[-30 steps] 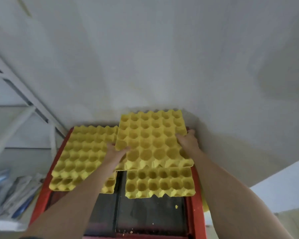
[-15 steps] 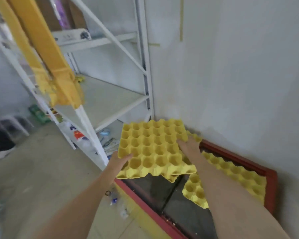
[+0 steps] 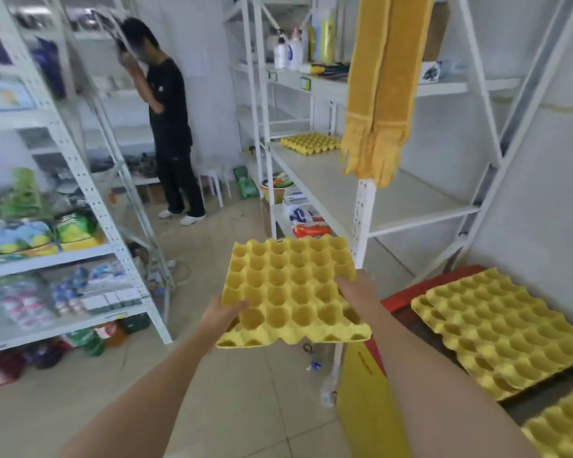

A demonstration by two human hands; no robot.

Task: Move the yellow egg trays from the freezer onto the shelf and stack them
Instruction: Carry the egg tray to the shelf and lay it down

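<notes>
I hold a yellow egg tray (image 3: 291, 285) level in front of me, over the floor. My left hand (image 3: 224, 312) grips its near left corner and my right hand (image 3: 354, 289) grips its right edge. More yellow egg trays (image 3: 497, 328) lie stacked on the red-rimmed freezer (image 3: 407, 294) at the right, with another tray (image 3: 563, 428) at the bottom right corner. A yellow egg tray stack (image 3: 311, 143) sits at the far end of the white shelf (image 3: 338, 180) ahead.
Yellow gloves (image 3: 377, 94) hang from the shelf frame over the shelf board. A person in black (image 3: 169, 120) stands in the aisle to the left. A stocked white rack (image 3: 63, 226) lines the left side. Small litter (image 3: 311, 358) lies on the floor beside the freezer.
I lifted the top tray off the freezer and turned left with it. The view swung from the wall and freezer to the aisle and shelves.
</notes>
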